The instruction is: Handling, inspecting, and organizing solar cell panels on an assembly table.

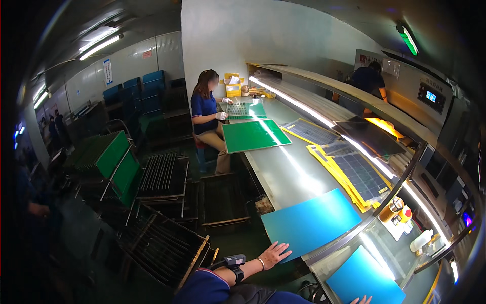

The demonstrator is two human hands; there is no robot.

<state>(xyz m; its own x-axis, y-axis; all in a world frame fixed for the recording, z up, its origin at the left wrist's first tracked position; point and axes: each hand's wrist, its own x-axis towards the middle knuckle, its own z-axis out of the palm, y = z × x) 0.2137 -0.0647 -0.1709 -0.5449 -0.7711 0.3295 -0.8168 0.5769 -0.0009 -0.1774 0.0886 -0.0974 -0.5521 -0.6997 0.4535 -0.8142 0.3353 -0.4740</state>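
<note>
The left hand [273, 253] lies flat, fingers spread, on the near corner of a blue sheet [311, 223] on the surface [283, 172]. It looks thin, light, bendy and slick; edges suit gripping. The right hand [362, 300], barely visible, is unreadable.

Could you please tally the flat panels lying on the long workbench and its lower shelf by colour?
Blue panels: 2, one under the left hand on the workbench at, one on the lower shelf at
Green panels: 2, at and
Total: 4
</note>
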